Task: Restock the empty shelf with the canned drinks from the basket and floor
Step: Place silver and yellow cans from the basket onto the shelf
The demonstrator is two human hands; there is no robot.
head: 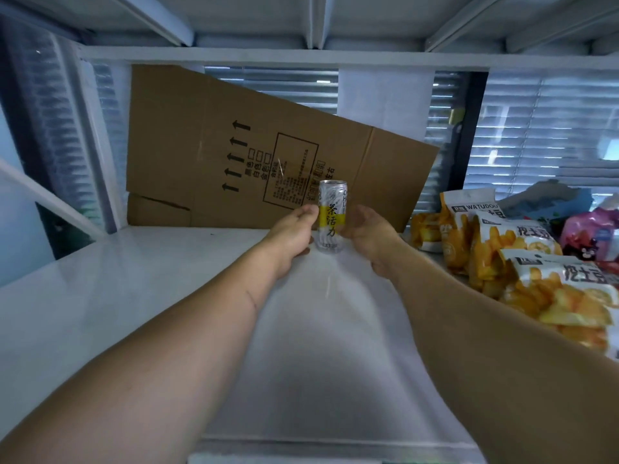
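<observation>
Can upright on shelf, left hand holding, right hand touching

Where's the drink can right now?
In the head view, the can stands upright mid-shelf, between the left hand and right hand, in front of the cardboard sheet, with snack bags to its right.

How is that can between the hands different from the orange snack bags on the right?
The can is a slim silver cylinder with a yellow band; the snack bags are soft, flat orange-and-white pouches. The can stands upright and alone; the snack bags lean and overlap in a row. The left hand and right hand flank the can; nothing touches the snack bags. Both sit on the white shelf.
</observation>
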